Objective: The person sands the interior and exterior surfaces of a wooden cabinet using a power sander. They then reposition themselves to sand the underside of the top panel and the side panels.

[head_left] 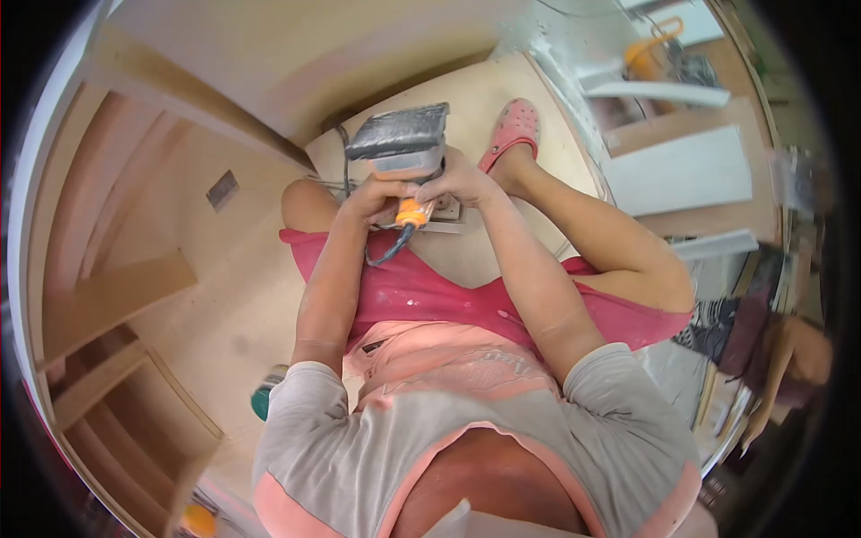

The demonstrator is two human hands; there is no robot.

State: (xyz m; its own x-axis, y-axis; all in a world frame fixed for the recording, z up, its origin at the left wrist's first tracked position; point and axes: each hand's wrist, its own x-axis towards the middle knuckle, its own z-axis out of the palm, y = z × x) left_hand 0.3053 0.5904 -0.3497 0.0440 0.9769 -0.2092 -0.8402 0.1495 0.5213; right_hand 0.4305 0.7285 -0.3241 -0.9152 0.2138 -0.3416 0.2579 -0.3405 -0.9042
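Note:
In front of my lap I hold an electric sander (408,161) with a dark, worn sanding pad turned up and away from me. It has an orange end where a dark cord comes out. My left hand (381,195) is closed around the left side of its body. On the right side, my right hand (459,179) grips the same sander, and the two thumbs come close together. A white socket box (446,220) lies just beneath my hands, partly hidden by them. The underside of the sander is hidden.
I sit on a light wooden board with a pink clog (516,130) on my right foot. Wooden shelving (117,278) stands at left, near a green can (265,394). White panels (682,170) and an orange tool (647,61) lie at right. Another person (794,354) is at far right.

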